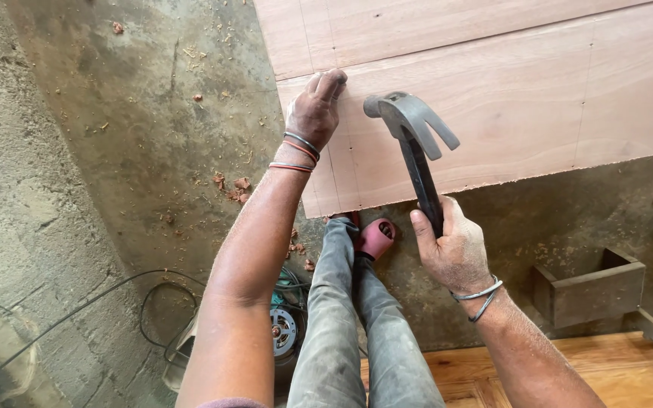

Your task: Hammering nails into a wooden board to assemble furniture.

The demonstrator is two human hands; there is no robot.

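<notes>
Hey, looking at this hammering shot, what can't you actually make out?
- Head view: whatever the left hand pinches against the plywood panel is hidden by its fingertips; a nail cannot be confirmed.
- The hammer grip end is covered by the right hand.
- The panel is cut off by the top and right edges.
- The power tool on the floor is mostly hidden behind the left forearm and trouser legs.
- The dots along the panel's pencil lines are too small to identify.

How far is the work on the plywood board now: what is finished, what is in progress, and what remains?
Done: the reddish plywood board lies in place and carries thin marked lines with small dots, possibly nails, along them. In hand: the left hand pinches at a spot near the board's left edge, though no nail is discernible, while the right hand raises the dark steel claw hammer. Left: probably the other marked lines, judging cautiously.
</notes>
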